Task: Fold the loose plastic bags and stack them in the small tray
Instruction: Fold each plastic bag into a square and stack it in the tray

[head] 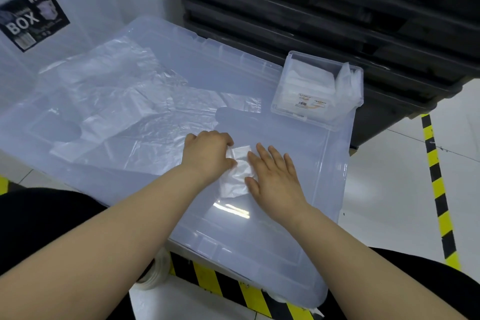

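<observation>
A small, partly folded clear plastic bag (pixel 237 171) lies on the translucent lid (pixel 298 215) between my hands. My left hand (pixel 207 153) has its fingers curled onto the bag's left edge. My right hand (pixel 275 176) lies flat, fingers spread, pressing the bag's right side. Several loose clear bags (pixel 117 109) are spread out flat across the left half of the lid. The small clear tray (pixel 288 115) stands at the lid's far right corner, with folded bags (pixel 309 80) stacked inside it.
Stacked black crates (pixel 337 15) rise behind the lid and tray. A large translucent box with a "BOX" label (pixel 31 18) stands at the far left. Yellow-black hazard tape (pixel 439 189) marks the white floor on the right and below the lid.
</observation>
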{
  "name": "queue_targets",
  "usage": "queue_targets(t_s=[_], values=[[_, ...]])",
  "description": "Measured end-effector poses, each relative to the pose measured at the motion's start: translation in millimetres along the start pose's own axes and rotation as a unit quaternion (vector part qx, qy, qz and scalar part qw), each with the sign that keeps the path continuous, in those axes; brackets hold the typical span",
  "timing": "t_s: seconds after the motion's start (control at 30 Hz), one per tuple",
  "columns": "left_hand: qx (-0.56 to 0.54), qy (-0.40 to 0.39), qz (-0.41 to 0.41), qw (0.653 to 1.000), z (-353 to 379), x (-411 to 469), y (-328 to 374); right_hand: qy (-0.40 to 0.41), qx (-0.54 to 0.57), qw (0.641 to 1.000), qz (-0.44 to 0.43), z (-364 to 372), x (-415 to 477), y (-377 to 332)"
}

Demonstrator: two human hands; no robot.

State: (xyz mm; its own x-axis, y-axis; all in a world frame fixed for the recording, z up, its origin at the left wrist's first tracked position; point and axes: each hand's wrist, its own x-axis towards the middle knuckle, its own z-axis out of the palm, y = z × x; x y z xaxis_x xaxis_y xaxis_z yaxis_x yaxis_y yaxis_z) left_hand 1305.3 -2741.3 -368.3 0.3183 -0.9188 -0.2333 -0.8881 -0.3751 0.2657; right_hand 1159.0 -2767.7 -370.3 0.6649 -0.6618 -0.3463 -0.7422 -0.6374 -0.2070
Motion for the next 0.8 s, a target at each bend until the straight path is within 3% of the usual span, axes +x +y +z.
queue_targets(t_s=[0.2, 0.4, 0.47, 0.57, 0.7, 0.8], values=[[0.000, -0.088, -0.052, 0.995, -10.1, -1.5, 0.4, 0.004, 0.017, 1.000, -0.003, -3.6, -1.7, 2.1], [-0.023, -0.106, -0.046, 0.993, -13.2, -5.4, -2.5, 0.020, 0.041, 0.999, -0.009, -6.5, 0.4, 3.4], [-0.102, -0.087, -0.039, 0.990, -13.8, -7.3, -6.7, 0.030, 0.058, 0.998, -0.015, -7.8, 1.8, 5.3], [-0.284, -0.071, -0.034, 0.956, -20.9, -10.6, -13.5, 0.067, 0.139, 0.988, -0.022, -13.5, 4.1, 8.2], [-0.403, -0.069, -0.019, 0.912, -26.5, -14.0, -11.8, 0.042, 0.401, 0.915, -0.010, -29.1, 6.7, 3.7], [-0.480, -0.072, -0.023, 0.874, -27.6, -14.0, -6.5, 0.014, 0.514, 0.858, 0.014, -43.3, 7.1, 6.6]])
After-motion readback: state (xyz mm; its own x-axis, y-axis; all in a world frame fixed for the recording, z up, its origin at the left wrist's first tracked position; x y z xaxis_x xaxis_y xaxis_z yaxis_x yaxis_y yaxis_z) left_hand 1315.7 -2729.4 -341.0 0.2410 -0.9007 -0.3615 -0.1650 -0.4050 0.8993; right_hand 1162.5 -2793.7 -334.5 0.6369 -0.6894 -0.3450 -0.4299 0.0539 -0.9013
